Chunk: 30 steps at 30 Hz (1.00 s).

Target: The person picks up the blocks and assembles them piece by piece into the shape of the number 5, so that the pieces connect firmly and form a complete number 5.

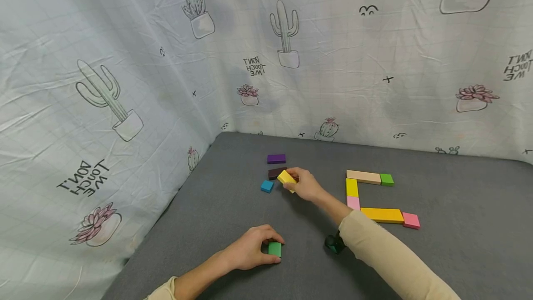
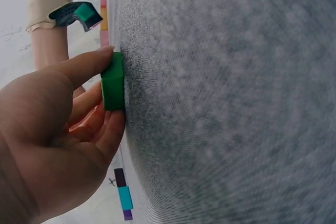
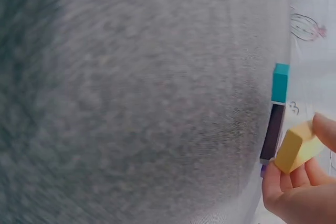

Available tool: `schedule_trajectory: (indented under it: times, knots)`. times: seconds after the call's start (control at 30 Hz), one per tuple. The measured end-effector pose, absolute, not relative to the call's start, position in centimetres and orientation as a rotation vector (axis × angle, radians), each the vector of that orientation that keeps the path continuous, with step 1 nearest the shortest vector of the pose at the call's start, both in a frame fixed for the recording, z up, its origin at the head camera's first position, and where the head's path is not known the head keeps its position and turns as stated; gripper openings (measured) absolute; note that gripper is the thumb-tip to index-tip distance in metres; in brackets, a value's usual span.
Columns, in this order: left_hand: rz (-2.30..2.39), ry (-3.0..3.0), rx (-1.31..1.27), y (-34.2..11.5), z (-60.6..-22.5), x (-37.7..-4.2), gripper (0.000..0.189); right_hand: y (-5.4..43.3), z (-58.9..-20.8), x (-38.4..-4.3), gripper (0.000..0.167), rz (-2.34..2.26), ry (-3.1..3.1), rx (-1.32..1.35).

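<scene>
My left hand (image 1: 254, 247) pinches a green block (image 1: 275, 249) between thumb and fingers, low on the grey table near the front. In the left wrist view the same green block (image 2: 112, 82) sits right at the table surface. Farther back, my right hand (image 1: 306, 185) holds a yellow block (image 1: 286, 178) tilted between thumb and fingertips, as the right wrist view also shows of the yellow block (image 3: 298, 148). Close to it lie a blue block (image 1: 267, 186), a dark brown block (image 1: 275, 173), partly covered by the yellow one in the head view, and a purple block (image 1: 276, 159).
At right, blocks lie end to end in an open C shape: a beige block (image 1: 363, 177), a light green block (image 1: 387, 179), a yellow block (image 1: 351, 187), a light pink block (image 1: 353, 203), an orange block (image 1: 381, 215) and a pink block (image 1: 411, 220). Patterned cloth (image 1: 350, 68) hangs behind.
</scene>
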<state>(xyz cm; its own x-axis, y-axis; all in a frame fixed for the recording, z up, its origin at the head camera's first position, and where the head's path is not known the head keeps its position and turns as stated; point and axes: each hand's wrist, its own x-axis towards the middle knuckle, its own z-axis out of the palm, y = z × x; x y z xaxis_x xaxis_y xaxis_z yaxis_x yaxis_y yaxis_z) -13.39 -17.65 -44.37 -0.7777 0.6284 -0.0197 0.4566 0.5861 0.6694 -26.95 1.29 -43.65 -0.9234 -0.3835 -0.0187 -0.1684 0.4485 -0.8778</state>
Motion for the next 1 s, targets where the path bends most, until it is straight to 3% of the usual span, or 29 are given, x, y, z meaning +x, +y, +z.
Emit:
schedule_trajectory:
  times: [0.3, 0.6, 1.0]
  knots:
    - [0.978, 2.558, 0.886, -17.7, -44.3, -13.3, 0.029, 2.2, -43.2, -27.8, 0.053, -1.72, 2.177, -0.198]
    - [0.983, 2.544, 0.849, -17.6, -44.2, -13.3, 0.029, 2.9, -43.6, -28.0, 0.048, -1.722, 2.228, -0.134]
    - [0.991, 2.539, 0.864, -17.6, -44.1, -13.4, 0.029, 5.3, -42.6, -28.6, 0.052, -1.73, 2.193, -0.106]
